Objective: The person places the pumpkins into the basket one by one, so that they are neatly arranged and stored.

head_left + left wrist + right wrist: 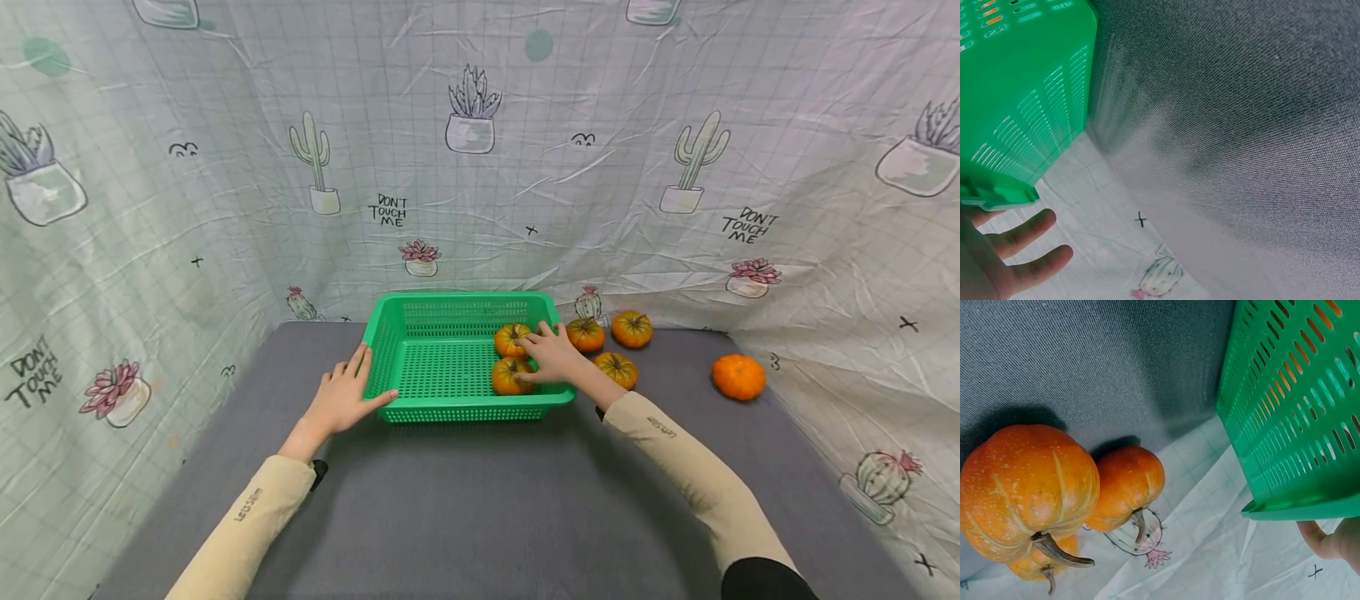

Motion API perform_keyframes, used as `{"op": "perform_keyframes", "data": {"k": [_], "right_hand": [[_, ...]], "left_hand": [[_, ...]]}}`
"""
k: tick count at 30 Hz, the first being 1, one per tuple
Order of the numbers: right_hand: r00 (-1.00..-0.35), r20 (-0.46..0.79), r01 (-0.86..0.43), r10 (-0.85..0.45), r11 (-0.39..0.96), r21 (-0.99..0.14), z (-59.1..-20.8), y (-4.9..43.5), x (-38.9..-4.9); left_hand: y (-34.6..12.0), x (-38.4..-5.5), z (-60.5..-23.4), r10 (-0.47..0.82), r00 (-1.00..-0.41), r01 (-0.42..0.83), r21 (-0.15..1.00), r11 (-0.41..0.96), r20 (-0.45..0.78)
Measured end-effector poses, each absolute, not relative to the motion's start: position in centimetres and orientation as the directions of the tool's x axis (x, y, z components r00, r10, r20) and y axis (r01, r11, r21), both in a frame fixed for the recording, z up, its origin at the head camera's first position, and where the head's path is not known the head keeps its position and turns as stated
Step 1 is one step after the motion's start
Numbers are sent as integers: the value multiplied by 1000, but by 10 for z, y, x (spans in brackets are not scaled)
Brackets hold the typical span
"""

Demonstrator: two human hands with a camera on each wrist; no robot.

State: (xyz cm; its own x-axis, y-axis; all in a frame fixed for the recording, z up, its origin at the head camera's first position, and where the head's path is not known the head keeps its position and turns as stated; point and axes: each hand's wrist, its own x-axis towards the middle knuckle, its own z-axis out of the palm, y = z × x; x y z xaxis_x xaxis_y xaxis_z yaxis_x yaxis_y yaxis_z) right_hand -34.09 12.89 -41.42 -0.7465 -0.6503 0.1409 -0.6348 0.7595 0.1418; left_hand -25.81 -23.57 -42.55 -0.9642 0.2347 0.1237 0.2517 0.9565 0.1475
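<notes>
Head view: two pumpkins (pixel 507 341) sit in the right end of the green basket (pixel 465 402), on the gray table (pixel 480 508). Right hand (pixel 557 357) reaches over the right rim, fingers apart above them; contact unclear. Left hand (pixel 345 398), fingers spread, touches the left rim. Three more pumpkins (pixel 632 330) stand right of the basket; an orange pumpkin (pixel 738 377) farther right.

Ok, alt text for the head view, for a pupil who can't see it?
A person's left hand touches a green basket; their right hand is by two pumpkins inside. Four more pumpkins sit to its right.
</notes>
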Motion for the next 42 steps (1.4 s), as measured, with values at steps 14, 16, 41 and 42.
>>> {"op": "perform_keyframes", "data": {"k": [14, 16, 41, 42], "right_hand": [[-720, 315, -644, -618, 764, 25, -412, 147, -321], [-715, 339, -646, -611, 763, 11, -412, 150, -318], [-672, 515, -638, -532, 769, -38, -417, 206, -279], [-680, 515, -630, -522, 776, -45, -418, 208, -278]], "left_hand": [[-235, -257, -427, 234, -964, 253, 162, 954, 127], [-235, -256, -427, 234, -964, 253, 161, 954, 126], [-235, -257, -426, 239, -964, 257, 177, 950, 115], [-235, -257, -426, 239, -964, 257, 179, 950, 114]]}}
